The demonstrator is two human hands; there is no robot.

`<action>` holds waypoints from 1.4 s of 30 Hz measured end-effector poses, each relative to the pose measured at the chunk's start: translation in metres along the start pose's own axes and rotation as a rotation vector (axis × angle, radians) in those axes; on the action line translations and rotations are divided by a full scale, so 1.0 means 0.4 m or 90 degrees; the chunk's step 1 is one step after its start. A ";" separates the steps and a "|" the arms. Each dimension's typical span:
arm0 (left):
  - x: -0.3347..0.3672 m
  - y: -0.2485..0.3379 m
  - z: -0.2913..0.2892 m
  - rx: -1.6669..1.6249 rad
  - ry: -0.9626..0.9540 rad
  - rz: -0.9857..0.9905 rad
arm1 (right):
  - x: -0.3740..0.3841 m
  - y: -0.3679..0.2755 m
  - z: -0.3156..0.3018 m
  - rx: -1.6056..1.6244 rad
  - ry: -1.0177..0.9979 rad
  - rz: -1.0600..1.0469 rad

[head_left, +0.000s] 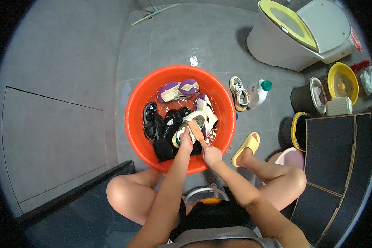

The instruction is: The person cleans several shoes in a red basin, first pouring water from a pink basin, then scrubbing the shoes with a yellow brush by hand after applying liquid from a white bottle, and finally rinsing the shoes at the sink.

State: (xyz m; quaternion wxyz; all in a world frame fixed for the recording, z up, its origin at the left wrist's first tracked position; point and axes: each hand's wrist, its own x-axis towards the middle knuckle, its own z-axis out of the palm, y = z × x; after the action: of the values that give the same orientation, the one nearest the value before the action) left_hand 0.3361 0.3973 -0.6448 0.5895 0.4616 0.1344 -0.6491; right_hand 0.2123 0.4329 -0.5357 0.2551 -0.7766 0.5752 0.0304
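Note:
A large orange-red basin (133, 97) holds water and several shoes. Over its near half, my left hand (187, 141) is closed on a white and green sneaker (180, 133). My right hand (212, 155) grips a scrubbing brush (196, 131) by its handle, its flat light-brown back facing up and its head against the sneaker; the bristles are hidden. Beside the sneaker lie a purple and white shoe (209, 115) and shiny black footwear (172, 123). A black sandal (151, 120) rests at the basin's left, and a purple-soled shoe (169, 92) is upturned at the far side.
Right of the basin stand another white and green sneaker (238, 93) and a white bottle (257, 95) with a green cap. Farther right are a toilet (273, 45), a dark bin (306, 99), a yellow basin (334, 80) and a dark cabinet (328, 153). A grey wall (66, 62) bounds the left.

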 end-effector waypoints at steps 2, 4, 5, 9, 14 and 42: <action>0.007 0.008 0.020 0.048 0.040 -0.008 | 0.072 0.022 0.011 -0.020 -0.018 0.011; -0.026 0.017 0.071 0.134 0.135 -0.048 | 0.142 0.058 0.014 -0.034 0.021 0.011; -0.011 -0.001 0.091 0.134 0.128 -0.057 | 0.182 0.081 0.007 -0.054 0.055 0.012; 0.077 -0.004 0.005 -0.002 0.018 -0.041 | 0.207 0.007 -0.014 0.005 0.078 0.070; 0.051 0.025 -0.009 -0.107 0.055 -0.082 | -0.073 -0.005 0.041 0.108 0.056 0.006; -0.015 0.055 0.123 0.134 0.140 0.056 | 0.038 -0.020 0.030 0.050 0.161 0.000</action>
State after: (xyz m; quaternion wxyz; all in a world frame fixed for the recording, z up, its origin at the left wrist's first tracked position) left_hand 0.3331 0.3598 -0.6057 0.5474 0.5950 0.1089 -0.5784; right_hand 0.2275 0.4265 -0.5485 0.2107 -0.7635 0.6037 -0.0900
